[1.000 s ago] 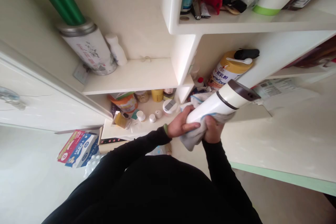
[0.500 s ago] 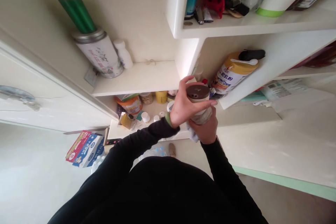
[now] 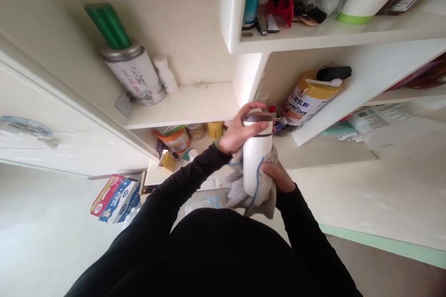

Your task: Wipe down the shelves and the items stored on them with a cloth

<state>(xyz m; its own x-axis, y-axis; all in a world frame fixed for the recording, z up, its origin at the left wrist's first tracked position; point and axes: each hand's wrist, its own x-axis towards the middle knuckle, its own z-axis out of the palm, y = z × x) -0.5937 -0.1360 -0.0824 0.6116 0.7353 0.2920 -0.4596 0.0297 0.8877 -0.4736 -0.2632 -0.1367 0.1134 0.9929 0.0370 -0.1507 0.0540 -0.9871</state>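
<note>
A white cylindrical bottle (image 3: 253, 160) with a brown top and a dark band hangs in front of the shelves, leaning slightly. My left hand (image 3: 237, 132) is wrapped round its upper end, just below the top. Against the bottle's lower right side, my right hand (image 3: 278, 174) presses a grey cloth (image 3: 266, 195) with a blue edge. The cloth drapes under and behind the bottle, and part of my right hand's fingers is hidden by it.
A white tin with a green lid (image 3: 134, 74) and a small white bottle (image 3: 166, 75) stand on the left shelf. A yellow-lidded can (image 3: 303, 102) is in the right compartment. Packets and small jars fill the lower shelf. Red and blue boxes (image 3: 116, 199) lie at lower left.
The bottle now shows its white side, where mostly its brown top showed before. The grey cloth has spread into view around its lower part, and my right hand has shifted slightly right.
</note>
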